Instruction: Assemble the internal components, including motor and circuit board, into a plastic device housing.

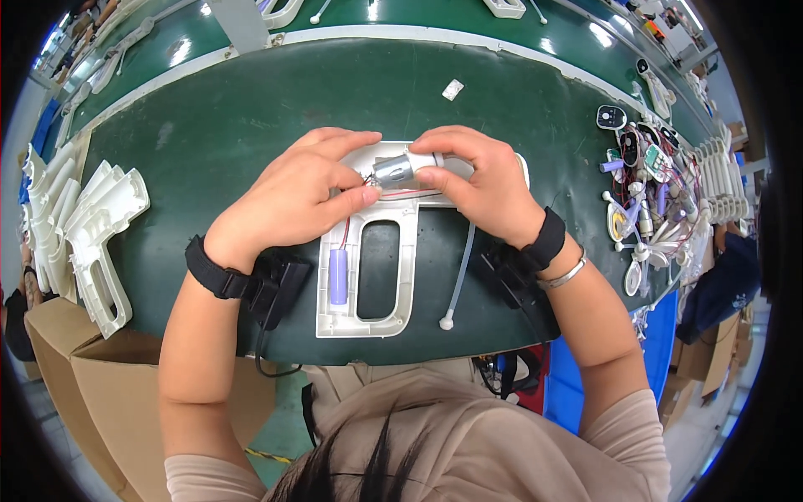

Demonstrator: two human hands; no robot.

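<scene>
A white plastic housing half [407,276] with a long handle opening lies flat on the dark green bench [226,142]. A purple cylindrical battery [338,276] sits in its left rail, with red wires running up from it. My left hand [293,197] pinches the wires at the left end of a small silver motor [393,170]. My right hand [477,180] grips the same motor from the right, over the top of the housing. A white tube [460,276] with a round end lies beside the housing, under my right wrist.
A stack of white housing halves [88,222] lies at the left bench edge. A heap of wired motors, batteries and small parts [648,197] sits at the right. A cardboard box [75,368] stands below left. A small white scrap [452,89] lies far ahead.
</scene>
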